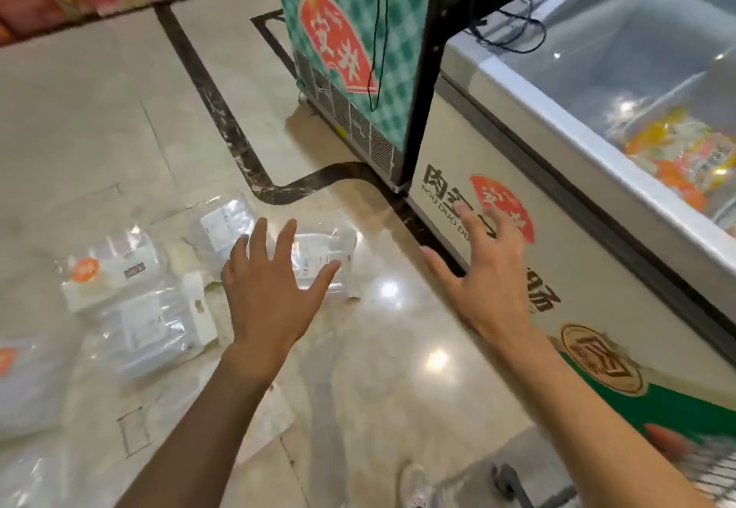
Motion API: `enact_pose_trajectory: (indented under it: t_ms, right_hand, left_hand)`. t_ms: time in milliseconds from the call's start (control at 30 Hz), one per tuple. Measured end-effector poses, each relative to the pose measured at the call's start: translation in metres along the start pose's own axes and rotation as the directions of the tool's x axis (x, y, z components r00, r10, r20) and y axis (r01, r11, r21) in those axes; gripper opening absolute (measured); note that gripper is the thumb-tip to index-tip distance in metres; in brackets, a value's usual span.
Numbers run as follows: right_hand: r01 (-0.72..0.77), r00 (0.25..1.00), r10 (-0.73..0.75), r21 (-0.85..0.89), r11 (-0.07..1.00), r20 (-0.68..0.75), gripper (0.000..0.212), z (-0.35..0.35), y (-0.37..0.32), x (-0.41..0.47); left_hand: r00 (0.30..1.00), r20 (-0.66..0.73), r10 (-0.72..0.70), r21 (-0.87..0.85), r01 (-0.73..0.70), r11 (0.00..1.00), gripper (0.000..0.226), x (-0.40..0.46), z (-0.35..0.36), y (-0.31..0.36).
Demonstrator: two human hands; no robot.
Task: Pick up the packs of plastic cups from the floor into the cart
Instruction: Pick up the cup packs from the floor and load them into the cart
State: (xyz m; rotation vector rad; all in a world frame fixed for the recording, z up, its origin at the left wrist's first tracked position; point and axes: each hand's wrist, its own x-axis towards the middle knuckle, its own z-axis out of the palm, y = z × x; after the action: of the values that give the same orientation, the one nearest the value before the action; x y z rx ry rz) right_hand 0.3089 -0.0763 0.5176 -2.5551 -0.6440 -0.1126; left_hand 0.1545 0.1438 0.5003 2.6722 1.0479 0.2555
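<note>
We reach out over a shop floor (99, 117) of glossy beige tile, both arms bare and stretched forward. Our left hand (267, 300) hovers with its fingers spread wide, its grip holding nothing, above a clear pack of plastic cups (324, 254) that lies flat on the tile near a dark marble inlay strip (223, 125). Our right hand (488, 280) is likewise spread and empty, held up in front of the white side panel of a chest freezer (517, 352) on the right.

More clear packs lie scattered to the left on the floor: one with a white label (223, 225) just beyond the left hand, one with an orange sticker (107, 270) further left, and a larger one (151, 332) nearer to us. Another pack (28, 384) shows at the left edge.

Behind the glass lid of the freezer lie orange and yellow food bags (677, 157). A green checked cabinet (350, 49) stands at the far end of it. At the near right corner the wire edge of a cart (713, 471) shows, blurred.
</note>
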Motion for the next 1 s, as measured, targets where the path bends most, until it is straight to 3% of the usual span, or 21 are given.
enact_pose_trajectory:
  t_ms: [333,600,667,733,800,900,1000]
  right_hand:
    - [0.173,0.948,-0.178,0.041,0.984,0.266,0.073,0.165,-0.044,0.133]
    - [0.371,0.748,-0.301,0.002,0.928,0.591,0.077,0.356,-0.042,0.213]
    - [0.412,0.696,-0.316,0.002,0.911,0.645,0.079,0.409,-0.034,0.219]
    - [0.434,0.649,-0.307,-0.008,0.901,0.696,0.082,0.466,-0.023,0.224]
    - [0.456,0.605,-0.278,-0.038,0.889,0.746,0.084,0.526,-0.008,0.227]
    - [0.526,0.516,-0.272,-0.050,0.849,0.813,0.086,0.617,0.009,0.230]
    - [0.574,0.438,-0.263,-0.043,0.817,0.860,0.095,0.696,0.019,0.235]
  left_hand:
    - [0.939,0.136,-0.317,-0.012,0.321,0.947,0.091,0.087,0.087,-0.053]
    - [0.795,0.260,-0.548,-0.111,0.589,0.801,0.086,0.148,0.230,-0.071]
    - [0.709,0.316,-0.630,-0.264,0.704,0.660,0.091,0.152,0.284,-0.082]
    - [0.586,0.394,-0.708,-0.449,0.795,0.409,0.100,0.153,0.342,-0.096]
    - [0.478,0.479,-0.737,-0.465,0.850,0.249,0.101,0.155,0.402,-0.112]
    - [0.344,0.547,-0.763,-0.414,0.904,0.111,0.099,0.164,0.484,-0.139]
    - [0.282,0.570,-0.771,-0.363,0.929,0.072,0.100,0.172,0.542,-0.164]
